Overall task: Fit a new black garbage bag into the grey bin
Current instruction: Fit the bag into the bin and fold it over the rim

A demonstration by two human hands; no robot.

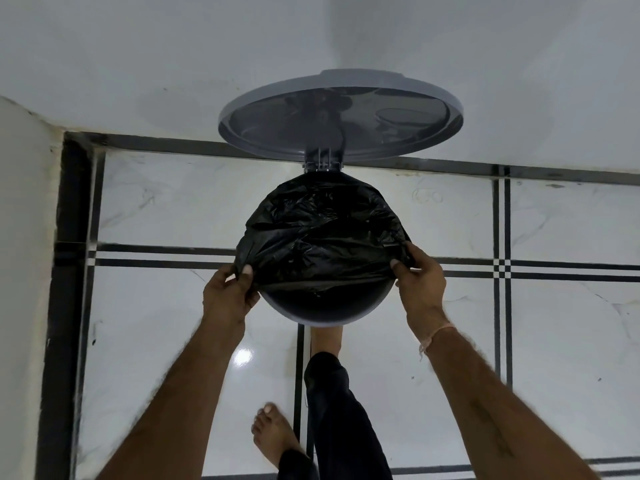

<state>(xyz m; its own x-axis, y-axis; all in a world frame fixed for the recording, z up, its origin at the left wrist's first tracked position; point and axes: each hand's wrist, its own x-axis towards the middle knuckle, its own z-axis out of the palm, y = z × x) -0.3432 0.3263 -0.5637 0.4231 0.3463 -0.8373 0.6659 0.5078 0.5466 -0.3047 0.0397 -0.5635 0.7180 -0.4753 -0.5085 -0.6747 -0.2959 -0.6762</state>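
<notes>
The round grey bin (325, 315) stands on the floor below me, seen from above. Its grey lid (341, 116) is swung up against the wall on a rear hinge. A crumpled black garbage bag (322, 233) covers most of the bin's mouth; only the near rim shows bare. My left hand (230, 292) pinches the bag's edge at the bin's left side. On the right side, my right hand (420, 282) grips the bag's other edge. The inside of the bin is hidden by the bag.
White marble floor tiles with black strips (502, 271) surround the bin. A white wall (138, 64) rises behind it and another at the left. One foot (327, 336) is tucked under the bin's front; my other bare foot (273, 434) stands nearer.
</notes>
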